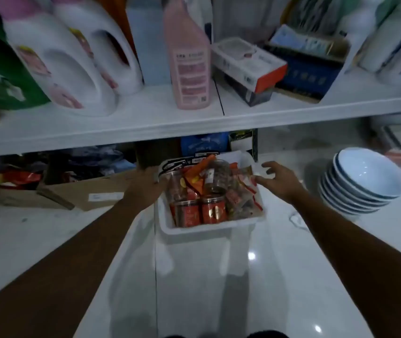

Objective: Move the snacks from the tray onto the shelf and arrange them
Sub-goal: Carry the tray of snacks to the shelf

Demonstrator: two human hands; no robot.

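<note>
A white tray sits on the glossy white floor below the shelf. It holds red-labelled jars, clear jars and orange and red snack packets. My left hand rests against the tray's left rim, fingers curled on it. My right hand hovers at the tray's right rim with fingers spread, touching or just above a packet; nothing is held in it.
The shelf carries white detergent jugs, a pink bottle and boxes. A stack of blue-rimmed bowls stands on the floor to the right. Flattened cardboard and bags lie at left under the shelf.
</note>
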